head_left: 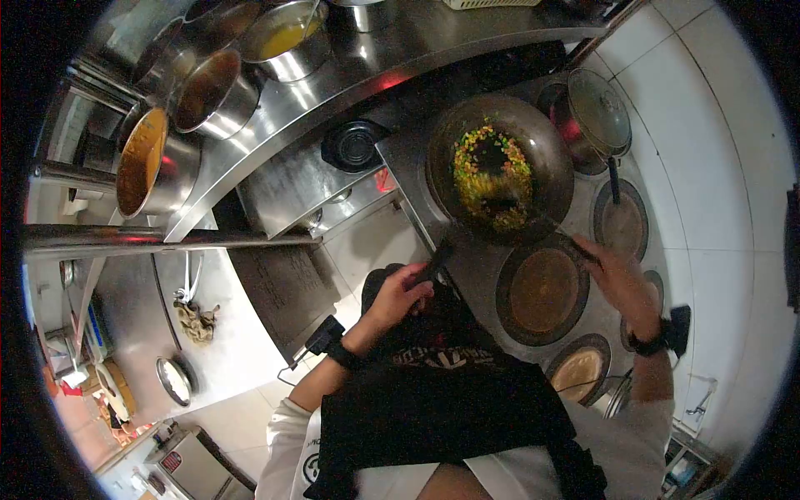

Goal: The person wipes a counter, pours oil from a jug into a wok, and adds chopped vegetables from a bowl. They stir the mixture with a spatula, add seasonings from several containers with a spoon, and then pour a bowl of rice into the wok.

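Note:
A large dark wok (550, 158) sits on the stove, with chopped yellow, green and orange food (508, 187) spread in a ring inside it. My left hand (404, 293) is wrapped round the dark wok handle (435, 260), below and left of the wok. At the wok's lower right rim, my right hand (610, 271) is closed on the end of a thin utensil, whose far part over the food is blurred. Both wrists wear black straps with small devices.
Metal pots (221, 96) of sauce line the steel shelf (358, 71) at upper left. Round burner plates (546, 292) lie below and right of the wok. A lidded pot (596, 112) stands at its right. A cloth (196, 323) lies on the left counter.

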The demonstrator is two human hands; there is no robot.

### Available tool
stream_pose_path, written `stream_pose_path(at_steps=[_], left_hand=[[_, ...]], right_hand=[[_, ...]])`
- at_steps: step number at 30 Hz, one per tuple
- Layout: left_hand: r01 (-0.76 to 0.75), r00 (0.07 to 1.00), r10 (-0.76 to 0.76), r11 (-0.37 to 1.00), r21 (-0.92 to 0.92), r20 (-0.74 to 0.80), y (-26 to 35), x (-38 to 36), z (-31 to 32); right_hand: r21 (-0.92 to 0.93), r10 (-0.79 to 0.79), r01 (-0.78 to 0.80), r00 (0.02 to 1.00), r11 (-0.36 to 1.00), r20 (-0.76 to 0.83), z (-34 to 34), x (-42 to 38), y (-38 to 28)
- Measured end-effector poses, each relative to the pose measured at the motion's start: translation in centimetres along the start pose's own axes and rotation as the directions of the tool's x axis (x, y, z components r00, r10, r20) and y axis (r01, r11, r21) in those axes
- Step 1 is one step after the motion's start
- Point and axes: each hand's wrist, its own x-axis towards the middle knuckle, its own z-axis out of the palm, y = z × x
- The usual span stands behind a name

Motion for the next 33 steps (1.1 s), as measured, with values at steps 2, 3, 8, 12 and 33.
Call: stream_pose_path(at_steps=[2, 3, 8, 12, 33], left_hand=[[-0.010, 1.000, 0.010, 1.000, -0.014, 0.021, 0.1, -0.1, -0.5], [-0.156, 0.988, 0.157, 0.979, 0.133, 0.007, -0.3, -0.3, -0.7], [-0.259, 0.954, 0.299, 0.871, 0.418, -0.031, 0.6, -1.9, -0.9], [-0.230, 0.960, 0.274, 0.884, 0.406, -0.055, 1.4, -1.9, -0.1], [-0.136, 0.987, 0.144, 0.985, 0.108, -0.074, 1.0, -2.5, 0.2]], right_hand=[[0.085, 0.068, -0.062, 0.995, 0.994, -0.067, 1.6, 3.1, 1.3], [0.082, 0.062, -0.056, 0.995, 0.995, -0.073, 0.9, 4.1, 0.9], [-0.001, -0.070, 0.073, 0.961, 0.997, -0.266, 1.4, 8.4, -1.1], [-0.022, -0.048, 0.046, 0.993, 0.999, -0.106, -0.2, 5.3, 0.2], [-0.089, -0.255, 0.239, 0.930, 0.967, -0.265, -1.1, 4.0, 4.5]])
